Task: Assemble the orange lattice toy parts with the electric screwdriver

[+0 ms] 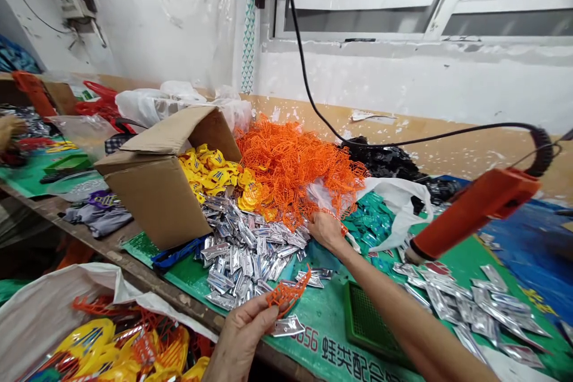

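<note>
My left hand (244, 334) is at the bottom centre, pinching an orange plastic mesh piece (286, 293) between thumb and fingers. A silver foil packet (286, 326) lies just beside that hand. My right hand (326, 230) reaches forward to the edge of the big orange mesh pile (290, 167), fingers curled on a strand of orange mesh. A heap of silver foil packets (244, 250) lies between the two hands. Yellow plastic parts (210, 170) spill from an open cardboard box (156, 191) at the left.
An orange heat-gun-like tool (474, 209) with a black cable (313, 101) hangs at right. More silver packets (474, 304) lie on the green mat (326, 310). A green tray (367, 322) sits under my right forearm. A white bag (54, 304) of yellow and orange parts stands below left.
</note>
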{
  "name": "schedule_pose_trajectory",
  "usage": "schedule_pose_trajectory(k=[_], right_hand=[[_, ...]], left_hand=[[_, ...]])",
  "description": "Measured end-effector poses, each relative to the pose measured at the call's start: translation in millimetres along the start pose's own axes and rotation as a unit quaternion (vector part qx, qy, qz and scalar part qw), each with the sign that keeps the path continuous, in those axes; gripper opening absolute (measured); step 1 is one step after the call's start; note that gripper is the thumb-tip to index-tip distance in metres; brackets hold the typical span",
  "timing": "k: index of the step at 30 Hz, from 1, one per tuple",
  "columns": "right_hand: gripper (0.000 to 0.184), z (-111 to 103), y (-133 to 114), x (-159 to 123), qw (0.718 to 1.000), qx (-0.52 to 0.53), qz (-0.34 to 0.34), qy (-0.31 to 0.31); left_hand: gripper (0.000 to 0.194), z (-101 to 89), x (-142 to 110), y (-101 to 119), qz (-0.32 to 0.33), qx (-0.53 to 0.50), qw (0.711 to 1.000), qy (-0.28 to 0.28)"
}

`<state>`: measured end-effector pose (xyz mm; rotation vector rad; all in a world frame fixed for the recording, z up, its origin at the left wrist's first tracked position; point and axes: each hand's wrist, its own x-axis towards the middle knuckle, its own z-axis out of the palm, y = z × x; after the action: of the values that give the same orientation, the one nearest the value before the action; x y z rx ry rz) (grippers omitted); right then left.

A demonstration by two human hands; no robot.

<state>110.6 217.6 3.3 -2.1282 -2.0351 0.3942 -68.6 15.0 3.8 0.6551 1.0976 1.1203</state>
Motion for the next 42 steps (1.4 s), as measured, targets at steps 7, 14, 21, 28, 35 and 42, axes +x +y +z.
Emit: schedule_pose_trajectory(k=[7,14,21,28,35,42], right_hand=[[0.028,-0.9,11.8,-11.2,0.989,0.138,-0.027,0.052],[0.022,-8.8,15.3,-47.0,0.919,0.391,-0.022,-0.056],[0.022,-20.3,15.5,-99.4,0.834,0.535,-0.047,-0.124],[0.020,-20.8,14.6,-124.1,0.832,0.536,-0.093,-0.112],[0.018,-15.4,20.4,-138.2,0.873,0.441,-0.207,-0.017],[0.016,-10.7,31.4,-156.0,0.853,0.273,-0.423,0.137]], left_hand=[[0.045,4.0,1.7,-1.9,-0.023,-0.047,0.999,0.000],[0.041,-4.7,-1.5,3.0,-0.032,-0.022,0.999,0.015],[0.043,2.8,-1.0,10.8,-0.020,0.019,1.000,0.010],[0.045,9.9,-2.2,10.8,-0.030,0.054,0.998,-0.007],[0.038,15.5,-2.7,6.9,-0.045,0.065,0.996,-0.041],[0.030,21.0,-5.0,6.6,-0.081,-0.012,0.995,-0.052]])
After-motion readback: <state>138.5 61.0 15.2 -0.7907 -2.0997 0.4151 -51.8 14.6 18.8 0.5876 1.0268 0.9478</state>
